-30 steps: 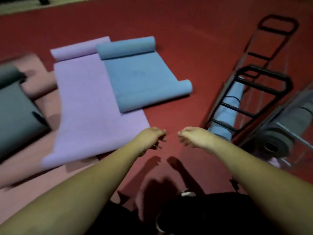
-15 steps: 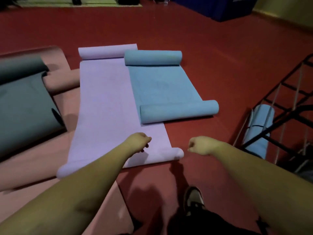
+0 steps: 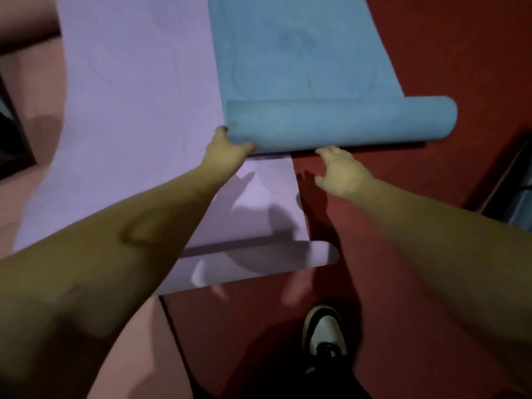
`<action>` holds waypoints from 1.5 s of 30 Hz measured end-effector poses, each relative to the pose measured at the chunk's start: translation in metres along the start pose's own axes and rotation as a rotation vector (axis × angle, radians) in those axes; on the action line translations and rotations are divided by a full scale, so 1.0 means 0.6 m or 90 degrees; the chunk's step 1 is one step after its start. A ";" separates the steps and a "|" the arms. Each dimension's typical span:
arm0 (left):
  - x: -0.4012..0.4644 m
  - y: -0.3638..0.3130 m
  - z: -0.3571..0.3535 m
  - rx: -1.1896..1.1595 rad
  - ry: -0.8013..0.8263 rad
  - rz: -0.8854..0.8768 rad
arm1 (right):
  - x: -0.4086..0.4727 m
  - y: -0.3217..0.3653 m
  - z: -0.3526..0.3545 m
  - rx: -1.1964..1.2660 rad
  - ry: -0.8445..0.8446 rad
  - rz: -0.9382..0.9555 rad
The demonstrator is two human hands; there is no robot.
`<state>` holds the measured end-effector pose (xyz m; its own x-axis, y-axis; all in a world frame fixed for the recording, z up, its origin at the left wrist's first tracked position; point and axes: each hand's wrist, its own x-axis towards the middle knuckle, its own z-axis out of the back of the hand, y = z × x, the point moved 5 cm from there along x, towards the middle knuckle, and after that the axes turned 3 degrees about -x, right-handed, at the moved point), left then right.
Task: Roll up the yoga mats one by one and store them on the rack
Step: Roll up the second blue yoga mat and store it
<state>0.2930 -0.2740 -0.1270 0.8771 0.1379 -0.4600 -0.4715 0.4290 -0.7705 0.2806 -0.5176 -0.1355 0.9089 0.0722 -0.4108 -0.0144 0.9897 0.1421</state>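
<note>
The view is now much closer to the floor than half a second ago, and both arms reach further forward. The left hand (image 3: 227,151), which before hung over the purple mat (image 3: 138,110), now grips the near left corner of the rolled end of the blue mat (image 3: 316,82), the thumb on the side and the fingers curled under the roll. The right hand (image 3: 341,168) is now just beside the same roll, fingers spread and loose, holding nothing. The blue mat lies on the red floor (image 3: 446,38), partly over the purple mat. One shoe (image 3: 324,332) shows below.
</note>
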 end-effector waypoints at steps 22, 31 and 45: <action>-0.095 -0.015 0.021 0.279 0.208 -0.296 | -0.031 -0.018 0.103 -0.017 -0.146 0.099; -0.287 0.048 0.208 0.444 0.157 -0.323 | -0.159 0.059 0.094 -0.128 0.101 0.151; -0.486 -0.045 0.247 0.477 -0.143 -0.379 | -0.447 0.205 0.060 -0.157 -0.036 0.261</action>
<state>0.0634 -0.1934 0.0934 0.9862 -0.1514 0.0674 0.1653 0.9279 -0.3342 0.0503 -0.4198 0.0246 0.8284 0.4628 -0.3154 -0.4689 0.8811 0.0614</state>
